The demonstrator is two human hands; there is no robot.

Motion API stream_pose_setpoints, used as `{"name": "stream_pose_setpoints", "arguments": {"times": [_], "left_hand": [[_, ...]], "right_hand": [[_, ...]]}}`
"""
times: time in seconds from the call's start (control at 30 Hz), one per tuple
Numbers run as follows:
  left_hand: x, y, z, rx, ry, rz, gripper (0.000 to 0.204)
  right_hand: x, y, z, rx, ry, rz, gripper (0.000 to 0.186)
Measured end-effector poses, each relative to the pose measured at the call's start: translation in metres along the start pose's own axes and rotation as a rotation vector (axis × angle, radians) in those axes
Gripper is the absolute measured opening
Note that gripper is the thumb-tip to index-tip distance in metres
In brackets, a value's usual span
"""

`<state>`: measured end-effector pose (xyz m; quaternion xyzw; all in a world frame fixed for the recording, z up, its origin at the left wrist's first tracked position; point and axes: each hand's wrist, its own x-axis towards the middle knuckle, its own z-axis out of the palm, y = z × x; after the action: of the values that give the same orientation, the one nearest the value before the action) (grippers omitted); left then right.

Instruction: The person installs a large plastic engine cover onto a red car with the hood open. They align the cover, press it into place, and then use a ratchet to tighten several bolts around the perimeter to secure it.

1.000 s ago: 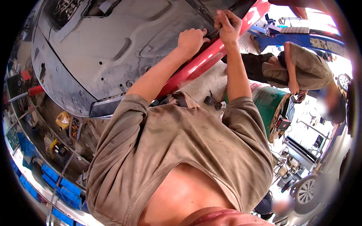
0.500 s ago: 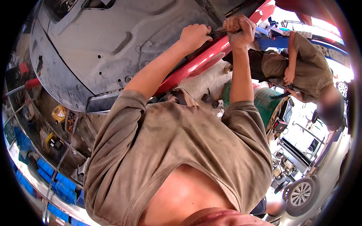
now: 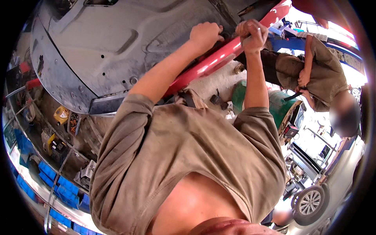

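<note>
Above me spreads the grey underside panel (image 3: pixel 94 43) of a raised car, with a red body strip (image 3: pixel 211 64) along its edge. My left hand (image 3: pixel 205 37) is up at the panel's edge beside the red strip. Its fingers are curled in, and what they hold, if anything, is hidden. Just to its right, my right hand (image 3: pixel 253 37) is closed in a fist over the red strip. A slim metal tool (image 3: pixel 259 32) shows partly at its fingers; its kind and its working end cannot be made out.
At right a co-worker (image 3: pixel 317 74) stands with a dark long object in the hands. A green drum (image 3: pixel 274 102) stands near my right arm. A yellow jug (image 3: pixel 61 115) and blue bins (image 3: pixel 67 192) are at left. A silver car's wheel (image 3: pixel 310 200) shows lower right.
My right hand has turned and moved slightly right and down, apart from the left. The tool end that showed between the hands is no longer visible there. My left hand has barely moved.
</note>
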<state>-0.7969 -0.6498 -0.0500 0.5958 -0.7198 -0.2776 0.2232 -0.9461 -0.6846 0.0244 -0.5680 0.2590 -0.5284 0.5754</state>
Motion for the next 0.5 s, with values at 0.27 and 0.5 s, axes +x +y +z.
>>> {"name": "stream_pose_setpoints", "arguments": {"times": [0.27,0.5], "left_hand": [[-0.005,0.002,0.001,0.035,0.015,-0.012,0.041],[-0.002,0.003,-0.001,-0.012,-0.035,-0.050,0.042]], "right_hand": [[0.002,0.016,-0.001,0.087,-0.068,-0.017,0.027],[0.001,0.028,-0.014,-0.078,-0.056,-0.117,0.017]]}}
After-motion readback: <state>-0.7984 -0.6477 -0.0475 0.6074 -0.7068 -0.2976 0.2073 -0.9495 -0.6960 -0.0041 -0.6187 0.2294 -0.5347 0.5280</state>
